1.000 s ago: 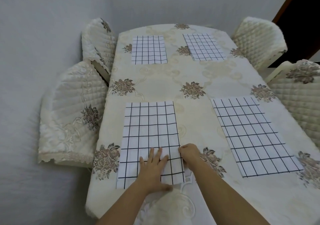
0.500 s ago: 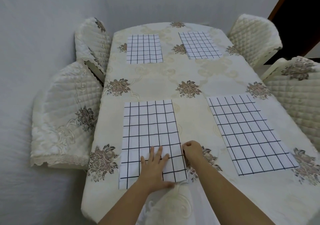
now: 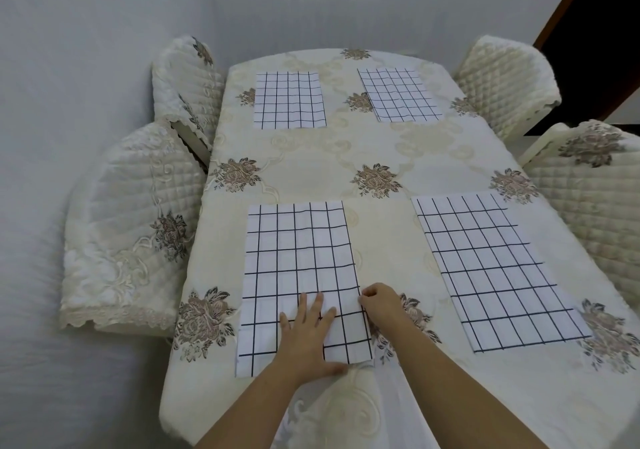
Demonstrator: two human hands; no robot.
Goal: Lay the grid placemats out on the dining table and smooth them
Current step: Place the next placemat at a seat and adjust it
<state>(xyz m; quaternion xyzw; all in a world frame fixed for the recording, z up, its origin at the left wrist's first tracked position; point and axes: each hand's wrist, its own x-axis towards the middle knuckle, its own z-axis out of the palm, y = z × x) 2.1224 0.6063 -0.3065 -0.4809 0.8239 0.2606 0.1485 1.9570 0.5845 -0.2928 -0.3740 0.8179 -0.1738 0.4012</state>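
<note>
Both hands work the near-left placemat (image 3: 298, 258), and they sit close together without touching. I log the left hand (image 3: 306, 338) lying flat on the near part of that mat, palm down, fingers straight and spread, thumb reaching toward the near edge. The right hand (image 3: 381, 301) is just beside it at the mat's right edge, fingers curled, with the fingertips (image 3: 362, 299) closed on that edge in a pinch. Both forearms come in from the bottom of the head view.

This mat lies on the near left part of the dining table (image 3: 381, 144), its near edge close to the table's rim. I note faint ripples in the grid lines across its middle. The near-right placemat (image 3: 491, 268) lies flat, angled slightly, well apart from the hands. The far-left placemat (image 3: 289, 100) and far-right placemat (image 3: 398, 95) lie at the far end, each apart from the other.

A cream cloth with brown flower motifs covers the table. Four quilted, cream-covered chairs stand at its sides: two on the left (image 3: 131, 223) and two on the right (image 3: 588, 199). A dark doorway (image 3: 595, 33) shows at top right.
</note>
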